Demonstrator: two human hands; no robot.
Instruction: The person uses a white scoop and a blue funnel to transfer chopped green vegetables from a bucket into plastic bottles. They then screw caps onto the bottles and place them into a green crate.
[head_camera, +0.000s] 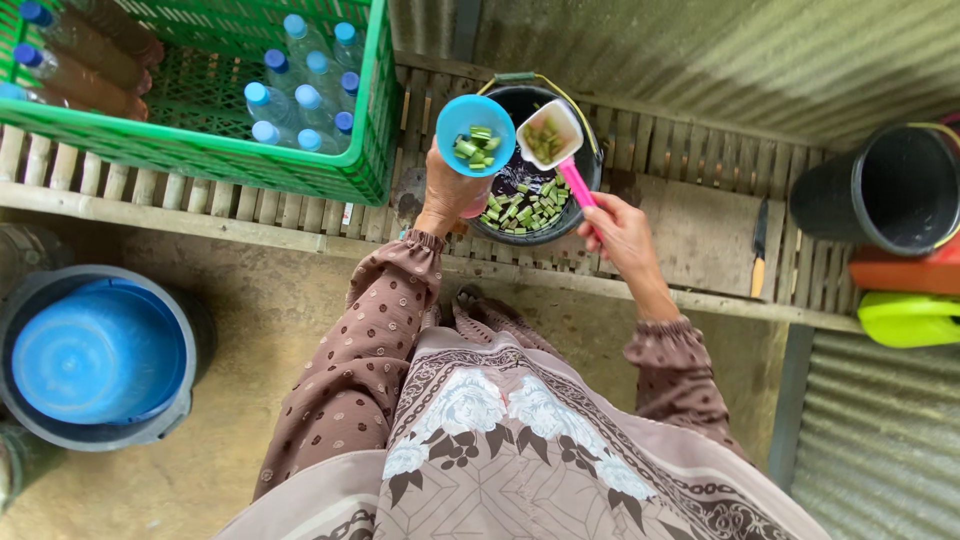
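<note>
A blue basin (98, 362) sits inside a grey tub (40, 300) at far left; a green crate (215, 150) of capped bottles (300, 105) rests on the slatted bench (700, 225). The left hand (452, 190) grips a blue cup (475, 135) of chopped green pieces above the black bucket (530, 165); the right hand (620, 230) pinches a pink-handled scoop (553, 135) just beside it; a knife (760, 250) and another black bucket (890, 190) lie farther right.
</note>
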